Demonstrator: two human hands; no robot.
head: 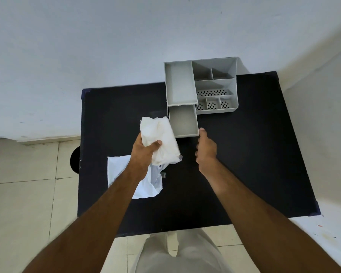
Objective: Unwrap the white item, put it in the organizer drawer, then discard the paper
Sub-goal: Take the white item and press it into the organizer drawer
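1. On the left part of the black bench [244,154] lies a white plastic bag [146,186], flat and crumpled. It is below the left hand, and the left forearm passes over it and hides a part of it.
2. The left hand [144,152] is above the bench and holds the white item [161,138]. The thumb [156,144] presses on the front of the item and the other fingers are behind it, so these fingers are clenched around it. The item is still in its thin wrapping paper, which looks wrinkled. It rises up and away from the fingers, tilted, and its far end is just beside the left wall of the open drawer.
3. The organizer drawer [184,121] is pulled out from the grey organizer [201,85] and is open. It is between the two hands, a little beyond the fingertips, and its inside looks bare.
4. The right hand [206,149] is just beside the near right corner of the drawer. Its thumb [202,132] points toward this corner, very near to it, but I cannot tell if it touches. The other fingers are curled loosely and they grasp nothing.
5. The organizer stands at the far edge of the bench, beyond both hands. It has several compartments, and some of them have a floor with small holes.
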